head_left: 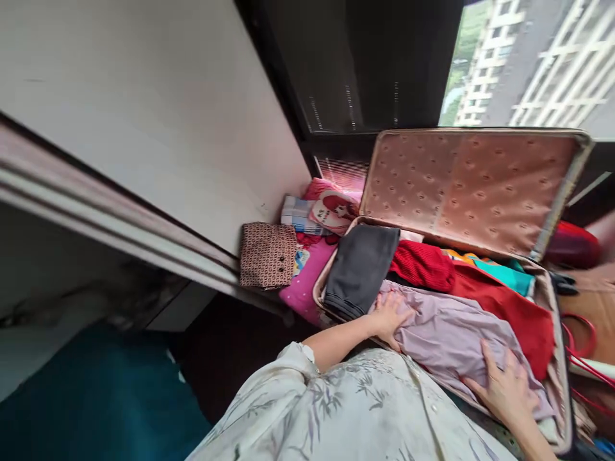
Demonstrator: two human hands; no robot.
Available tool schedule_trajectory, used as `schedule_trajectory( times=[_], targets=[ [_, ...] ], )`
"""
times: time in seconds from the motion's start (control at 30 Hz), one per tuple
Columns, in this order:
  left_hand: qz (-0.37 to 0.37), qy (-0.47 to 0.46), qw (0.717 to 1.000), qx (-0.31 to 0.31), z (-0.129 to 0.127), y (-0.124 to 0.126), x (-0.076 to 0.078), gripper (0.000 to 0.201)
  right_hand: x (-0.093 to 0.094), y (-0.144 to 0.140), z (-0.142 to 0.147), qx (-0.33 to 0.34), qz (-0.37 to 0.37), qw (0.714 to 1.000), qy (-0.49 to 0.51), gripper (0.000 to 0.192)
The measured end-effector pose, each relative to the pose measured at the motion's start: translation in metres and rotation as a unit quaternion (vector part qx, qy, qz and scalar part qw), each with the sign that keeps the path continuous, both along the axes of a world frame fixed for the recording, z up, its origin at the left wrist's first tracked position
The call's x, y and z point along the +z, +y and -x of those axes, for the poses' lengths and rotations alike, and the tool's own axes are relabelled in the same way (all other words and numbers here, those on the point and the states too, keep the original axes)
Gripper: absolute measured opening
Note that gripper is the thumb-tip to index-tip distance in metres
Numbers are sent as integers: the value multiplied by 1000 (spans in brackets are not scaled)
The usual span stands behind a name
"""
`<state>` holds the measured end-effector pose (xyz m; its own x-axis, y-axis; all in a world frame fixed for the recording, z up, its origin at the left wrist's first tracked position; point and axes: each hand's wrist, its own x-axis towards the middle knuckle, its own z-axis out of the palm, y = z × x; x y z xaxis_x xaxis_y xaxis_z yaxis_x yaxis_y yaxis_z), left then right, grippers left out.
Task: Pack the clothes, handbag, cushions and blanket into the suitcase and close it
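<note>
A pale mauve garment [446, 326] lies spread over the front part of an open suitcase [560, 358]. My left hand [390, 317] rests on the garment's left end, its fingers spread. On its right end, my right hand [507, 387] lies flat with the fingers apart. Left of my left hand sits a folded dark grey garment [362, 266]. Behind the mauve cloth are a ribbed red garment [423, 264], a smooth red garment [514, 307] and a teal cloth [509, 275]. What lies beneath these clothes is hidden.
The suitcase's pink-lined lid [471, 182] stands raised against the window side. Left of the case are a brown patterned bag [268, 255], a plaid cloth [300, 214] and a magenta cushion [307, 282]. A white panel [158, 115] borders the left. Red cords [589, 358] hang at right.
</note>
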<state>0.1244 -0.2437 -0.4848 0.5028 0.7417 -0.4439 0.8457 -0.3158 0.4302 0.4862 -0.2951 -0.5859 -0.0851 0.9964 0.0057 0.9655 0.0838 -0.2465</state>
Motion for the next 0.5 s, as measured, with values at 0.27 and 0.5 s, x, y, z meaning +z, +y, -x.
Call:
schedule_trajectory(
  times=[0.27, 0.5],
  targets=[
    [-182, -449, 838, 253, 144, -19, 29, 40, 36, -8, 64, 5, -61, 998, 33, 96],
    [-232, -150, 590, 759, 451, -41, 2, 66, 67, 26, 163, 79, -45, 996, 11, 95]
  ],
)
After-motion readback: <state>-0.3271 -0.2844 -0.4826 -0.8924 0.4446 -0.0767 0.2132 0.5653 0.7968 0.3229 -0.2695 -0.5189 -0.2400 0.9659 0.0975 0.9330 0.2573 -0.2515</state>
